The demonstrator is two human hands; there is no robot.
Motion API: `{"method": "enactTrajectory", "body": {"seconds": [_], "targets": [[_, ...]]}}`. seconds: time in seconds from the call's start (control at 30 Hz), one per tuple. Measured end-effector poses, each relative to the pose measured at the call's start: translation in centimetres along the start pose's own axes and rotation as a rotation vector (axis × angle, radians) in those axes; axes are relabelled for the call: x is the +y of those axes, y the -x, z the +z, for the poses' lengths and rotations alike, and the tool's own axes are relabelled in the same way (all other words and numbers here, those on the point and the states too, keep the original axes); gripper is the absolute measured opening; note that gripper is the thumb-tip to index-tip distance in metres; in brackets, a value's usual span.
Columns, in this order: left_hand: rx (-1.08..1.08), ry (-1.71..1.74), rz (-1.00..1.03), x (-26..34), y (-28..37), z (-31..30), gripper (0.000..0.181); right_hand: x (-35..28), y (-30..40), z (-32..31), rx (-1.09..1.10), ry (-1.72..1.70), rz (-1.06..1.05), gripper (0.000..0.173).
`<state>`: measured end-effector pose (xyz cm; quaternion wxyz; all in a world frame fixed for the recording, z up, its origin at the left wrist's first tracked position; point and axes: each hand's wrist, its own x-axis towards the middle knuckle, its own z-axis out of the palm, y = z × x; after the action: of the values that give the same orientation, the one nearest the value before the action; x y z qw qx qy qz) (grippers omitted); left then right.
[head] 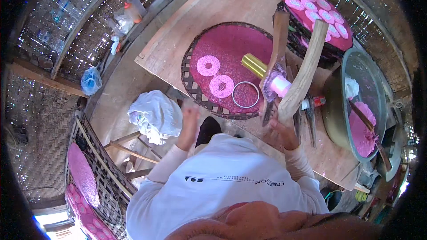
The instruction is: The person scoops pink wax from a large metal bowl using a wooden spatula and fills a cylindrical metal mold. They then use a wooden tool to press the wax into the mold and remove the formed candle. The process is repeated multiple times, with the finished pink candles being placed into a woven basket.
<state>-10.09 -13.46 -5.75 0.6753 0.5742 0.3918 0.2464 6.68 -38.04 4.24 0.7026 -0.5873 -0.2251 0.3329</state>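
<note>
My left hand (190, 125) is blurred and raised beside the white cloth bundle, touching neither it nor the tray. My right hand (283, 131) is at the lower end of a wooden lever press (305, 70), its fingers partly hidden behind the wood. A gold metal tube (254, 65) and a white cylinder (281, 85) sit in the press. Under the tube, a round woven tray (187, 83) lined with a magenta sheet (230, 43) holds two pink lacy rings (208, 65) and a thin white hoop (245, 94).
A deep basin (337, 103) with pink dough (362, 130) and a wooden stick stands at the right. Stacked trays of pink rounds (317, 10) are at the back right. A white cloth bundle (155, 115) lies left of the table (166, 43). A woven rack (100, 166) stands lower left.
</note>
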Motion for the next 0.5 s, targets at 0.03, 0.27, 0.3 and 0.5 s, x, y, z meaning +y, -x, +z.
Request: {"method": "enactTrajectory", "body": {"seconds": [0.03, 0.27, 0.3, 0.5], "targets": [[-0.095, 0.011, -0.053, -2.2, 0.4, 0.4, 0.021, -0.3, 0.0, -0.1, -0.014, -0.021, 0.005, 0.086], [-0.077, -0.044, -0.004, 0.2, 1.3, 3.2, 0.021, -0.9, 0.5, 0.1, -0.005, -0.068, 0.003, 0.057], [-0.067, -0.065, 0.062, -0.1, 0.2, 2.6, 0.021, -0.8, 0.4, 0.3, 0.025, -0.098, -0.016, 0.052], [-0.002, -0.294, 0.172, -2.4, -5.9, -1.7, 0.034, 0.7, -0.4, -0.5, -0.02, 0.008, 0.058, 0.057]]}}
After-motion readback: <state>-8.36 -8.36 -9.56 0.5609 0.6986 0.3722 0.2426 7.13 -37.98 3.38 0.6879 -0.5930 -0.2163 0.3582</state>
